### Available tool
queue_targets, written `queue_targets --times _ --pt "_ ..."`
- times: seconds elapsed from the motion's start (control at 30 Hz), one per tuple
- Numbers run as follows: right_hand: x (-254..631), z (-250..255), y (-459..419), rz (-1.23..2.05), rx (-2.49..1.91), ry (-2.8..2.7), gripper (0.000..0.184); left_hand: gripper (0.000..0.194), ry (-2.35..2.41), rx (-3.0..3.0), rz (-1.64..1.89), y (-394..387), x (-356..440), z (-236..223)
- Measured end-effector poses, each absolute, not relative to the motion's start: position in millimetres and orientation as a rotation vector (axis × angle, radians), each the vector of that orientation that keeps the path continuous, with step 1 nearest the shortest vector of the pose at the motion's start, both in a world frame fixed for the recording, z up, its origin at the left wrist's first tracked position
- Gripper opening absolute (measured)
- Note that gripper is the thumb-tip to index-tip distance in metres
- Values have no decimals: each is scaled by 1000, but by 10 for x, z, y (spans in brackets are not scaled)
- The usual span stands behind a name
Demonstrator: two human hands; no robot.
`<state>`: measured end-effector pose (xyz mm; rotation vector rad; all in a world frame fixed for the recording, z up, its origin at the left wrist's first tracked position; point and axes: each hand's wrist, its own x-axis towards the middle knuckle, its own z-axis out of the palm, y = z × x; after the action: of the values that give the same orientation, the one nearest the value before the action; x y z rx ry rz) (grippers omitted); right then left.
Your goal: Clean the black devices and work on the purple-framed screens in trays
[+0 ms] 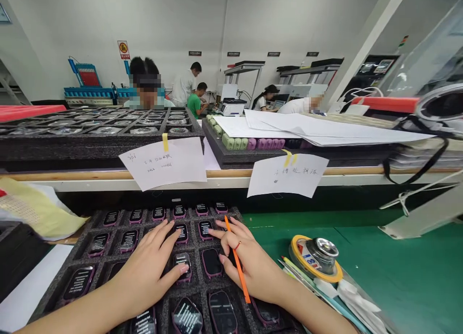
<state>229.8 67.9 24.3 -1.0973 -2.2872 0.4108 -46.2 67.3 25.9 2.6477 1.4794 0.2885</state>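
Observation:
A black foam tray (193, 288) in front of me holds several purple-framed smartwatches in separate cells. White text shows on many of their screens; the watch (211, 262) between my hands has a dark screen. My left hand (154, 264) lies spread over the middle of the tray, its thumb on a lit watch (182, 260) and its fingertips by another lit watch (181, 233). In my right hand (249, 259) a thin orange plastic stick (237, 264) is tucked between the fingers. That hand's index fingertip touches a lit watch (205, 229).
Right of the tray, a yellow-rimmed roll (334, 271) with a clear, metal-topped bottle stands beside pens and tissues on the green mat (390, 257). A shelf (227, 180) with foam trays and taped paper notes crosses ahead. Several people are at work beyond it.

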Motion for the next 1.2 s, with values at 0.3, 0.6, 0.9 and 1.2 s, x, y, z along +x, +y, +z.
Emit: queue_targets --times 0.3,0.6,0.9,1.2 --pt "2215 223 734 387 -1124 -2358 20 60 1431 2801 283 641 -463 256" --pt "2287 254 720 343 -1160 -2328 18 61 1440 2825 389 562 -564 321" --pt "2117 309 763 377 -1127 -2385 19 61 1484 2707 305 568 -661 319" --pt "1904 420 827 450 -1083 -2426 19 72 1401 2532 146 692 -454 388"
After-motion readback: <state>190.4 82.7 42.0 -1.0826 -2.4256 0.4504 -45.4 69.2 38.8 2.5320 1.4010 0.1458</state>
